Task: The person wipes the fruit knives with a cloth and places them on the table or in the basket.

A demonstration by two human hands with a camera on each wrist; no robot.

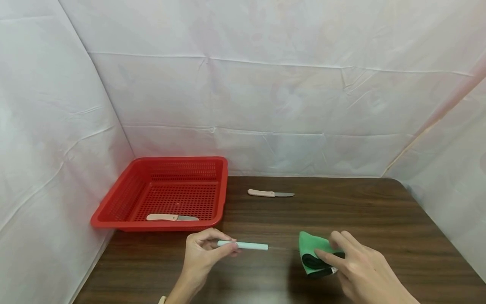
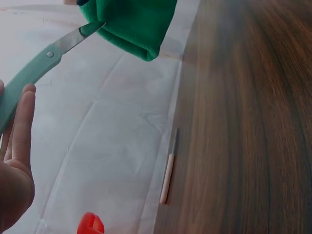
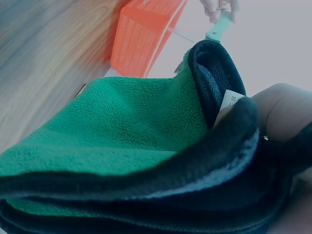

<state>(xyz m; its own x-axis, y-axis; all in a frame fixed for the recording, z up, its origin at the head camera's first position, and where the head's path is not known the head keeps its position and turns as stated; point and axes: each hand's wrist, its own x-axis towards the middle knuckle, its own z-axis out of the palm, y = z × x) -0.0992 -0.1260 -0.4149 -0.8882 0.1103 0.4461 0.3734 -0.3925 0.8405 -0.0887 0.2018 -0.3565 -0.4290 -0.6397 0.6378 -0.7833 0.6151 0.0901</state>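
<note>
In the head view my left hand (image 1: 205,255) pinches the mint-green handle of a small paring knife (image 1: 248,245) between thumb and fingers. Its blade points right and looks almost edge-on there; the left wrist view shows the blade (image 2: 71,41) plainly, its tip at the cloth in that view. A folded green cloth (image 1: 312,242) with black edging is gripped by my right hand (image 1: 358,261), above the table's right part. Close up in the right wrist view, the cloth (image 3: 126,112) hides the blade's far end. Whether blade and cloth touch, I cannot tell.
A red perforated basket (image 1: 224,190) stands at the back left, with a pink-handled knife (image 1: 163,217) lying in it. Another pink-handled knife (image 1: 262,193) lies on the brown wooden table (image 1: 341,202) near its back edge. White sheets (image 1: 265,97) hang behind and on both sides.
</note>
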